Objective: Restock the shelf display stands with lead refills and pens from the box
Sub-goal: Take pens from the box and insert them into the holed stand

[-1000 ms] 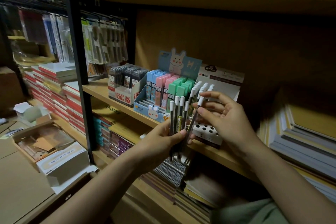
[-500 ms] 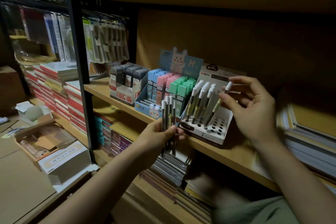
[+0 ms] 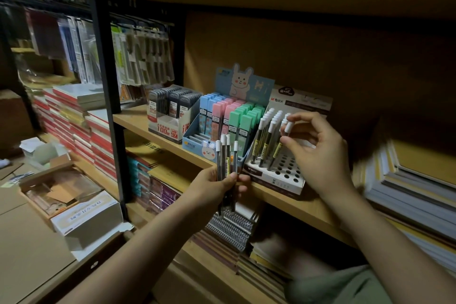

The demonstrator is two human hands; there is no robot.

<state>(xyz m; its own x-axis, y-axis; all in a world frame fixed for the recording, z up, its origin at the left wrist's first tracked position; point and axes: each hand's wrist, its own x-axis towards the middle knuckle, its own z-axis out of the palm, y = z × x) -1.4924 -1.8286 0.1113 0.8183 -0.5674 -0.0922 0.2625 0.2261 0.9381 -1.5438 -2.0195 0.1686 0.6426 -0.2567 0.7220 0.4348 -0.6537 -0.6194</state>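
— Wooden shelf under the stands, dim stock all round. Where do we stand?

— Our right hand pinches one pen by its white cap, over the pen stand. It leans, cap up and toward us, tip down-left among the filled rows, with open holes just in front.

— And the rest?

— Our left hand grips the spare pens, upright, just left of the stand, below the shelf edge.

— So the right one is nearer?

— Yes, directly above the holes. We judge the move is to bring the pen's axis upright and sink the tip into a free hole.

— Lead refills?

— Beside it, left, looking full.
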